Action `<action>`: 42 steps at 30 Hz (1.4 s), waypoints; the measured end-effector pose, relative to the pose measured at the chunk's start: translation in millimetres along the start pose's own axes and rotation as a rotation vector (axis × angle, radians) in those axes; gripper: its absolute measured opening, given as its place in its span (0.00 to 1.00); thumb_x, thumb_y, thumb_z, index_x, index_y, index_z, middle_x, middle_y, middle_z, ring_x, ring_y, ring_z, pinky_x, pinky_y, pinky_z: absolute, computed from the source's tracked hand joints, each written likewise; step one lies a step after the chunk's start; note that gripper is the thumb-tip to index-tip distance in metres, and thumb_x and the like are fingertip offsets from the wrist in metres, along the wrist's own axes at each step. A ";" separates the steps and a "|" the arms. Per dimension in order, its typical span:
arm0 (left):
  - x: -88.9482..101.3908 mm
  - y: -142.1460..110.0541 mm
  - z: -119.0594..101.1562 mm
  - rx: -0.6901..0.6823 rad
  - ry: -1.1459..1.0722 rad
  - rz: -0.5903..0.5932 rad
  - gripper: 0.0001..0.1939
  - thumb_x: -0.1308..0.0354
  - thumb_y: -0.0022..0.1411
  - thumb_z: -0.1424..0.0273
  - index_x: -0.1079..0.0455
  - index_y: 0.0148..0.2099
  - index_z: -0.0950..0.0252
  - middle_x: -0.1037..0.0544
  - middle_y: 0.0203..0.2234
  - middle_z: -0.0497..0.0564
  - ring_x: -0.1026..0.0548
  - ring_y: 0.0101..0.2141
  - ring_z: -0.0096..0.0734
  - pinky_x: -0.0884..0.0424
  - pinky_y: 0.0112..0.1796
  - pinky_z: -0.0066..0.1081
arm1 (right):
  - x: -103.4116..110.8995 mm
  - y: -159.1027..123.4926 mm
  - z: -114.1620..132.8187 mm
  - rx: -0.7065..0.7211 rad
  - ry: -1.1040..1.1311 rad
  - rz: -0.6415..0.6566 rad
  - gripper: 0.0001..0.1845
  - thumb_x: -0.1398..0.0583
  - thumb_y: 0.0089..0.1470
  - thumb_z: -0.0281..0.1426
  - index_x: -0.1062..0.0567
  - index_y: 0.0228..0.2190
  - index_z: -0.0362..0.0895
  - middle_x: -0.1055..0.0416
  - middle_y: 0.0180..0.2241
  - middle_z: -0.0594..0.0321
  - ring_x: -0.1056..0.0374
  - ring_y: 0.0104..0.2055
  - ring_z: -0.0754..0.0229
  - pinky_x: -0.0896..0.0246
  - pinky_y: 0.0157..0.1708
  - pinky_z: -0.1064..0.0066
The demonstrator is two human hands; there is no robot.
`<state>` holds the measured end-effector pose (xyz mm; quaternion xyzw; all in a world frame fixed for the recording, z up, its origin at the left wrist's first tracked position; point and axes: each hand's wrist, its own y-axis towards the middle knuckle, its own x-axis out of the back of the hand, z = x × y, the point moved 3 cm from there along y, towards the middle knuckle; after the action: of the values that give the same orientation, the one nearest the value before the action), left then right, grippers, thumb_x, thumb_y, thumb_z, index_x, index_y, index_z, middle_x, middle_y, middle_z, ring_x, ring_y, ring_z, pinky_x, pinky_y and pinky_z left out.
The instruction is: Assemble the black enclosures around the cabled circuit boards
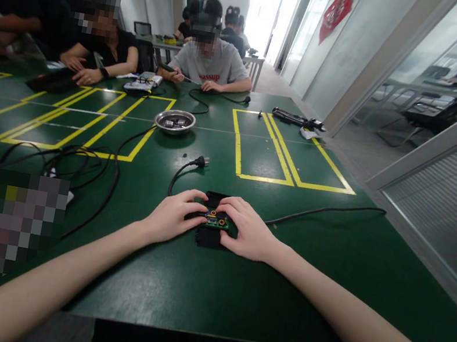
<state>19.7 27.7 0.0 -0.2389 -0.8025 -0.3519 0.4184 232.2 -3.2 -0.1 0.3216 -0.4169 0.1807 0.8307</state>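
Head view: the left hand (170,218) and right hand (252,233) pinch the circuit board (216,222) between their fingers.

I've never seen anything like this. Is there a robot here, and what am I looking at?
No robot here: these are a person's bare left hand and right hand. The single picture comes from a camera worn on that person's head, looking forward and down, so the forearms reach in from below.

Both hands hold a small circuit board by its ends, with black plastic pieces on its near and far sides. Whether it touches them, I can't tell.

On the green table lie a plug with its cord, a metal bowl holding small parts, and yellow tape. Other people sit beyond.
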 end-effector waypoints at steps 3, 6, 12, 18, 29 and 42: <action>0.1 -0.2 -0.3 0.001 -0.002 0.004 0.08 0.38 0.71 0.67 0.20 0.48 0.61 0.22 0.53 0.55 0.19 0.50 0.39 0.22 0.54 0.38 | 0.8 -0.6 -0.6 0.000 0.014 -0.010 0.19 0.36 0.51 0.27 0.28 0.46 0.44 0.28 0.49 0.49 0.32 0.53 0.45 0.32 0.55 0.49; 0.4 -0.3 -0.7 -0.003 0.004 0.006 0.08 0.38 0.70 0.68 0.20 0.48 0.62 0.22 0.53 0.56 0.19 0.48 0.38 0.21 0.52 0.37 | 0.9 -1.3 -0.7 0.009 0.008 -0.016 0.19 0.36 0.51 0.28 0.28 0.46 0.43 0.28 0.49 0.48 0.33 0.53 0.44 0.33 0.55 0.48; -0.1 -1.2 -1.6 0.002 -0.007 -0.005 0.06 0.37 0.70 0.69 0.20 0.46 0.61 0.23 0.50 0.54 0.19 0.45 0.36 0.21 0.47 0.34 | 0.2 -1.8 1.0 -0.006 -0.005 -0.011 0.20 0.38 0.50 0.26 0.30 0.47 0.43 0.28 0.50 0.48 0.33 0.54 0.44 0.34 0.56 0.48; 2.2 -2.2 -0.4 0.021 -0.036 -0.024 0.06 0.37 0.69 0.68 0.20 0.45 0.61 0.24 0.51 0.54 0.21 0.40 0.33 0.22 0.44 0.34 | 8.3 -3.6 2.2 0.008 0.032 -0.059 0.19 0.37 0.55 0.30 0.31 0.49 0.45 0.29 0.52 0.48 0.33 0.56 0.44 0.34 0.56 0.48; 13.3 -0.8 -0.6 0.020 -0.111 -0.071 0.07 0.36 0.69 0.67 0.20 0.44 0.64 0.18 0.35 0.52 0.21 0.37 0.34 0.23 0.40 0.32 | 36.3 -7.5 -29.5 0.072 -0.094 0.091 0.02 0.40 0.58 0.28 0.28 0.31 0.46 0.29 0.32 0.60 0.34 0.37 0.54 0.37 0.39 0.63; 31.2 -4.9 -11.2 0.019 -0.266 0.041 0.06 0.42 0.61 0.70 0.26 0.33 0.67 0.26 0.22 0.45 0.32 0.21 0.21 0.36 0.23 0.20 | 51.3 -15.3 -8.6 0.098 0.036 0.101 0.05 0.41 0.55 0.28 0.29 0.27 0.45 0.31 0.21 0.69 0.38 0.21 0.67 0.46 0.25 0.74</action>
<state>5.3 18.8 28.9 -0.2959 -0.8493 -0.3007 0.3175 276.0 -6.8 31.7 0.3373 -0.4080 0.2486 0.8112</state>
